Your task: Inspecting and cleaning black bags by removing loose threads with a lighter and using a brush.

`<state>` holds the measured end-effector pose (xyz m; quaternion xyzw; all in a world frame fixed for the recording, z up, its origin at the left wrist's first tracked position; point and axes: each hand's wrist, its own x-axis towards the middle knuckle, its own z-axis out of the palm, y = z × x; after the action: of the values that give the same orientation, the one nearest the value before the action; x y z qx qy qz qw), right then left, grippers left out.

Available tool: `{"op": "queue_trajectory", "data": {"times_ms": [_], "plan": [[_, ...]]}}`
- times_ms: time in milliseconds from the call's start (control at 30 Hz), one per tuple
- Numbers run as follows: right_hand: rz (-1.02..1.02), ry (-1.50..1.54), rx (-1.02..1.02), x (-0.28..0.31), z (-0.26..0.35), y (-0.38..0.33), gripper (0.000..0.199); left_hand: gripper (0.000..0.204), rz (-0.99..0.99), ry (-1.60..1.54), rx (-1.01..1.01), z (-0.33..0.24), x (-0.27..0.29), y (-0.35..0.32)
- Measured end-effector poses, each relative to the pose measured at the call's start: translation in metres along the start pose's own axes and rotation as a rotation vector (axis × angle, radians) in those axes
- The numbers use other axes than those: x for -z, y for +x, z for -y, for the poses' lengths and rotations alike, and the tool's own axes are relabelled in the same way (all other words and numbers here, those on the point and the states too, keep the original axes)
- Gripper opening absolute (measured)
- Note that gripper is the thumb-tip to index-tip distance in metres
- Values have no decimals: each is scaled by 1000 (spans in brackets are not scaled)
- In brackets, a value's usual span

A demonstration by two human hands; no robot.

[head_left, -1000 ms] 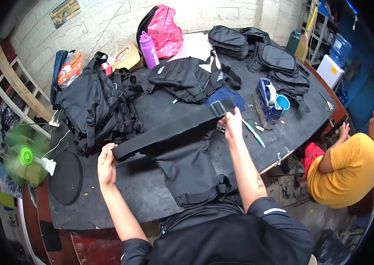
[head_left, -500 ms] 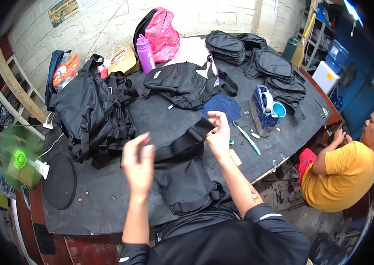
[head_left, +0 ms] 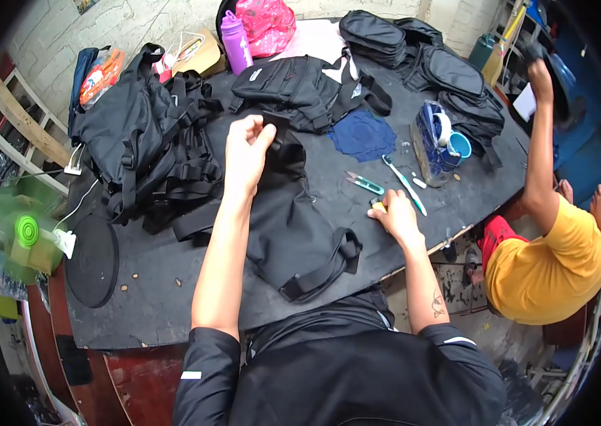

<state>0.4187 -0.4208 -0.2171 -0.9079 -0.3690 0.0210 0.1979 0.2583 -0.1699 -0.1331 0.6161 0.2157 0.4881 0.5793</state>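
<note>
My left hand (head_left: 246, 160) is raised over the table, its fingers closed on the end of a black webbing strap (head_left: 276, 128). The strap belongs to the black bag (head_left: 293, 227) lying in front of me, which has a short side strap and buckle near the table edge. To the right of that bag, my right hand (head_left: 398, 216) is low over the tabletop, fingers closed round a small yellow object (head_left: 378, 206), mostly hidden. Just beyond it lie thread snips (head_left: 365, 183) with a green handle and a white and teal toothbrush (head_left: 405, 186).
Black bags (head_left: 130, 135) are heaped at left, with another black bag (head_left: 290, 85) and black pouches (head_left: 449, 71) farther back. A clear container (head_left: 428, 142) holds tape and a blue cup. A fan (head_left: 27, 231) stands left; a person in yellow (head_left: 552, 263) sits right.
My right hand has let go of the strap and moved down right onto the yellow object. My left hand has risen and taken the strap end. The person in yellow has raised an arm.
</note>
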Motion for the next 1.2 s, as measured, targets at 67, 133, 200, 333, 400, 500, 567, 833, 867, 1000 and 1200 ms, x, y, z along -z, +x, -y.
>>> {"op": "queue_trajectory", "data": {"times_ms": [67,133,200,333,400,500,567,833,867,1000,1200], "plan": [[5,21,6,-11,-14,3,39,11,105,-130,49,-12,-3,4],[-41,213,60,-13,-20,11,34,6,145,-336,70,-17,-9,4],[-109,574,111,-10,-6,17,29,9,103,-387,89,-21,-10,1],[-8,1022,82,14,52,25,21,20,149,-472,40,-17,-16,-3],[21,1152,104,28,81,25,24,22,153,-465,59,-13,-28,-12],[-97,1252,279,34,116,25,19,18,191,-648,73,-11,-42,-22],[-200,1233,320,36,140,25,13,19,199,-824,138,-10,-43,-23],[-359,788,358,28,167,27,25,15,197,-927,249,-2,-42,-28],[-362,789,363,29,168,26,25,15,199,-928,242,-2,-42,-29],[-418,739,392,31,169,24,23,13,198,-951,267,-4,-43,-29],[-425,789,381,30,170,21,24,14,202,-919,265,-6,-44,-31]]}}
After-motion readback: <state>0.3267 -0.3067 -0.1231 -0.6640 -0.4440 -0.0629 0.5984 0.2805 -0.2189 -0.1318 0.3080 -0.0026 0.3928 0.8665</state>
